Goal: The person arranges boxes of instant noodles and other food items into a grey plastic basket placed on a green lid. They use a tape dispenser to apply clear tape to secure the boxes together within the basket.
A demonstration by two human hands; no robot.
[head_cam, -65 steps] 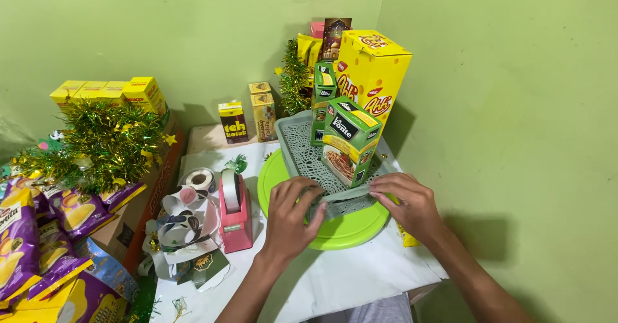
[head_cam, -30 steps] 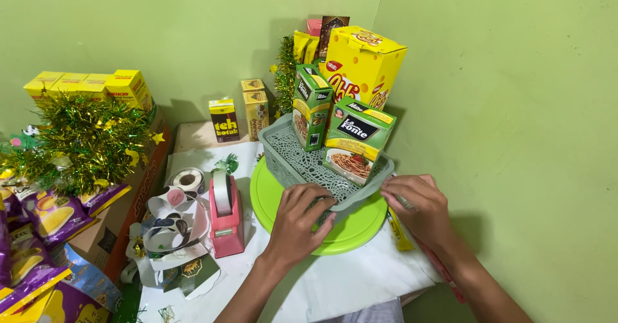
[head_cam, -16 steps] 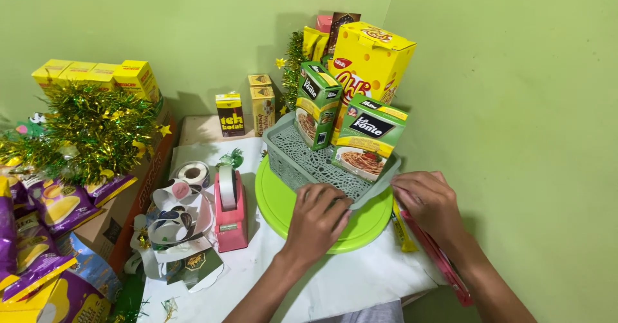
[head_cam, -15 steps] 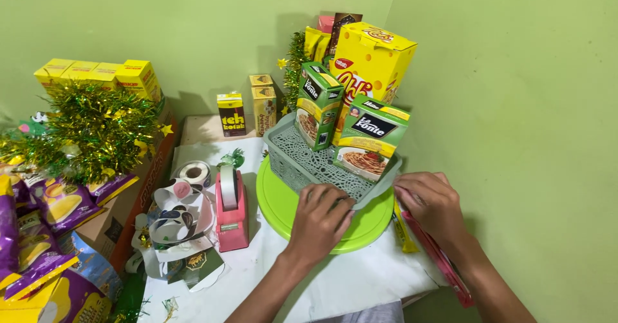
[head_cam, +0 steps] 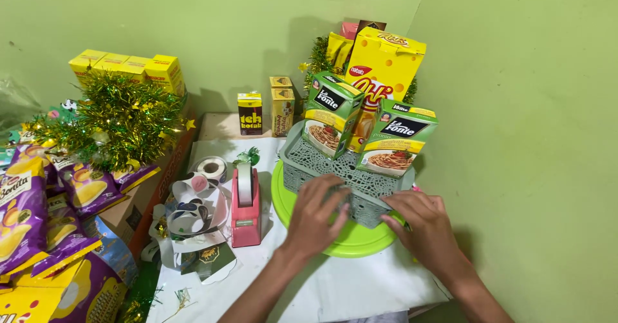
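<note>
A grey openwork plastic basket (head_cam: 302,168) stands on a lime green round tray (head_cam: 351,242) on the white-covered table. Two green pasta boxes (head_cam: 331,114) lean in it, with a tall yellow snack box (head_cam: 384,65) and green tinsel behind. My left hand (head_cam: 317,213) rests with its fingers on the basket's front wall. My right hand (head_cam: 421,223) touches the basket's front right corner. Each hand presses on the basket; neither holds anything loose.
A pink tape dispenser (head_cam: 246,200) stands left of the tray, beside tape rolls (head_cam: 209,167) and ribbon scraps. Small yellow drink cartons (head_cam: 250,112) stand at the back. Green tinsel (head_cam: 112,120), yellow boxes and purple snack bags (head_cam: 26,207) fill the left. Green walls close in behind and right.
The basket has swung upright and squared to me on the tray. Both hands slid along its front wall, and my view moved closer and a little right.
</note>
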